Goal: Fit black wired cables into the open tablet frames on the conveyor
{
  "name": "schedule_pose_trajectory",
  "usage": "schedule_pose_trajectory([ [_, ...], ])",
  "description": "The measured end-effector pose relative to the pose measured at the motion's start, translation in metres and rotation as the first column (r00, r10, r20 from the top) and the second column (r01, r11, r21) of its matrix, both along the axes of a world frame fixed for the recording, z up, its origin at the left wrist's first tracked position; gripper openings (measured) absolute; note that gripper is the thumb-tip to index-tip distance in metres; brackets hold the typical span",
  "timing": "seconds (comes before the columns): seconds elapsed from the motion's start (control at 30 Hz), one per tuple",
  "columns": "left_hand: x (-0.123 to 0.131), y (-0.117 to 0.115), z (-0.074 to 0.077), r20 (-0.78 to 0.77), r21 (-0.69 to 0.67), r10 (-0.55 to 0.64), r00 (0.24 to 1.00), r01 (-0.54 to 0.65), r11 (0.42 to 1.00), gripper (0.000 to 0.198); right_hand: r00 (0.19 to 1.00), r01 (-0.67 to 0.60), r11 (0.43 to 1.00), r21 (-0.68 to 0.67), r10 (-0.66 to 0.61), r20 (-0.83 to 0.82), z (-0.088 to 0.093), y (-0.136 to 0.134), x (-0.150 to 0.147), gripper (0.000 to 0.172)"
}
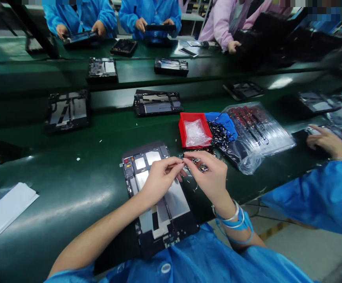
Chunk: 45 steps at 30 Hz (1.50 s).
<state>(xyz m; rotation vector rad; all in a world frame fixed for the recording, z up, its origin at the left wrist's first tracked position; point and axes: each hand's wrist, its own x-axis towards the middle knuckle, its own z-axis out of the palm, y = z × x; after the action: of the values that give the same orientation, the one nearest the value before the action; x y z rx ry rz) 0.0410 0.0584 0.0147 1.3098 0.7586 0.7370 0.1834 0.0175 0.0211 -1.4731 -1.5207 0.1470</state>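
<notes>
An opened tablet [175, 196] lies before me on the green bench, its batteries and circuit parts exposed. Over its upper right part my left hand [161, 175] pinches with thumb and forefinger. My right hand [210, 175] meets it there, fingertips also pinched together. Between the two sits a tiny dark part, too small to name. Small loose metal parts [203, 167] lie behind and beside my right hand. Just beyond stands a red bin [182, 131] with clear plastic bags [196, 133], touching a blue bin [232, 125] of black cables [221, 133].
Right of the bins lies a clear plastic tray [272, 137] holding strip-like parts. More opened tablets [159, 103] sit along the bench and rails. White papers [7, 214] lie at left. A co-worker's hand [330, 143] reaches in from the right; other workers sit opposite.
</notes>
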Motion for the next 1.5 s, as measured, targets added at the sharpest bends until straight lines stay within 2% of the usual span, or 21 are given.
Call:
schedule_pose_trajectory([
  [0.07,-0.001,0.002,0.0,-0.007,0.013,0.01,1.0,-0.01,1.0,0.02,0.997,0.016,0.998,0.064,-0.021,0.077,0.0,-0.001,0.0,0.006],
  [0.17,-0.003,0.006,-0.003,-0.013,0.012,0.01,1.0,-0.01,1.0,0.021,0.99,-0.01,0.997,0.076,-0.001,0.144,-0.002,-0.001,-0.001,0.007],
  [0.3,-0.003,0.009,-0.009,-0.035,0.021,0.04,0.999,-0.039,0.999,0.022,0.986,0.037,0.967,0.252,-0.076,0.147,-0.008,-0.004,-0.005,0.033],
  [0.37,-0.004,0.01,-0.011,-0.038,0.018,0.036,0.999,-0.036,0.999,0.023,0.972,0.016,0.952,0.305,-0.087,0.22,-0.009,-0.005,-0.007,0.033],
  [0.5,-0.005,0.01,-0.009,-0.053,0.13,-0.002,0.999,0.009,0.991,0.024,0.932,-0.043,0.976,0.214,-0.038,0.361,-0.008,-0.004,-0.006,0.017],
  [0.63,-0.009,0.012,-0.004,-0.122,0.239,-0.077,0.99,0.104,0.965,0.032,0.918,-0.066,0.979,0.193,-0.016,0.396,-0.006,0.0,-0.001,0.014],
  [0.7,-0.01,0.014,-0.005,-0.118,0.157,-0.134,0.984,0.152,0.976,0.033,0.913,-0.067,0.982,0.176,-0.011,0.408,-0.006,0.003,0.003,0.014],
  [0.77,-0.01,0.017,-0.007,-0.068,-0.012,-0.165,0.984,0.165,0.986,0.032,0.92,-0.034,0.987,0.158,-0.03,0.39,-0.007,0.006,0.006,0.015],
  [0.83,-0.009,0.019,-0.009,0.003,-0.169,-0.148,0.989,0.146,0.975,0.028,0.934,0.011,0.983,0.185,-0.076,0.35,-0.007,0.007,0.007,0.015],
  [0.93,-0.009,0.021,-0.011,0.077,-0.277,-0.115,0.99,0.132,0.952,0.012,0.937,-0.013,0.967,0.256,-0.077,0.341,-0.008,0.007,0.002,0.015],
  [1.03,-0.009,0.021,-0.01,0.092,-0.291,-0.101,0.991,0.124,0.949,0.009,0.907,-0.111,0.962,0.248,-0.004,0.422,-0.011,0.008,-0.003,0.014],
  [1.17,-0.009,0.02,-0.009,0.04,-0.233,-0.058,0.998,0.066,0.97,0.011,0.891,-0.147,0.964,0.22,0.033,0.452,-0.014,0.009,-0.005,0.012],
  [1.33,-0.009,0.019,-0.008,-0.116,-0.049,-0.022,0.993,0.017,0.999,0.02,0.901,-0.194,0.963,0.189,0.099,0.423,-0.015,0.008,-0.006,0.012],
  [1.37,-0.009,0.019,-0.008,-0.146,-0.036,-0.021,0.989,0.016,0.999,0.02,0.899,-0.19,0.963,0.191,0.092,0.429,-0.015,0.011,-0.004,0.012],
  [1.43,-0.01,0.022,-0.005,-0.17,-0.096,-0.026,0.985,0.01,0.995,0.019,0.9,-0.139,0.961,0.237,0.023,0.436,-0.016,0.021,0.008,0.012],
  [1.5,-0.011,0.025,-0.003,-0.144,-0.211,-0.028,0.989,-0.003,0.978,0.015,0.894,-0.002,0.951,0.31,-0.137,0.426,-0.018,0.036,0.027,0.012],
])
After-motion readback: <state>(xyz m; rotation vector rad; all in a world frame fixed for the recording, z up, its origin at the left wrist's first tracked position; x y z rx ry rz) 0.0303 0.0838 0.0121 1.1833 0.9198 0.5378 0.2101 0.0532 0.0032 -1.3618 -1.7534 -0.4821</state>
